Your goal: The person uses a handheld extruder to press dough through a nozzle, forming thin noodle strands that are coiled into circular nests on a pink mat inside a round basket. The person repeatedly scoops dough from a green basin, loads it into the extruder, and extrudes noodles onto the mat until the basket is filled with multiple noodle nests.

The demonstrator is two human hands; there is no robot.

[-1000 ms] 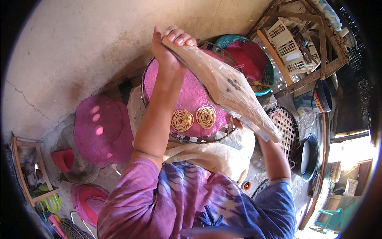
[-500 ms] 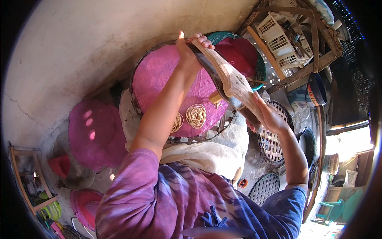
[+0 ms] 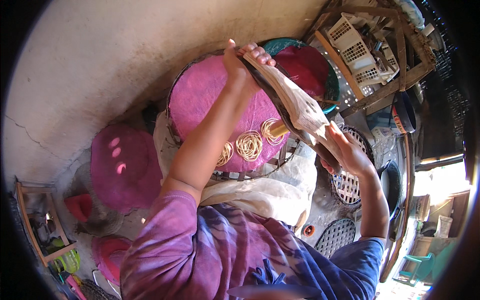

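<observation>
With both hands I hold a long, rough wooden press (image 3: 299, 102) slantwise above a round pink cloth (image 3: 200, 92). My left hand (image 3: 246, 60) is closed around its upper far end, thumb sticking up. My right hand (image 3: 350, 150) grips the lower right end, the palm on top and fingertips curled underneath. A short yellowish cylinder (image 3: 279, 128) juts from the press's underside. Just below it lies a loose coil of pale noodle-like strands (image 3: 267, 131). Beside that are another coil (image 3: 249, 145) and a third (image 3: 225, 154), partly hidden by my left forearm.
The cloth lies on a round woven tray (image 3: 242, 175) over whitish sacking (image 3: 270, 192). Behind stands a green basin (image 3: 330, 82) with dark red cloth. Woven trays (image 3: 345, 187) lie at right, near a dark pan (image 3: 389, 185). A pink covered mound (image 3: 122, 167) sits at left, beside the wall.
The coil beneath the cylinder has grown from a few strands into a looped ring. The press and both hands appear slightly farther right, as does the whole scene.
</observation>
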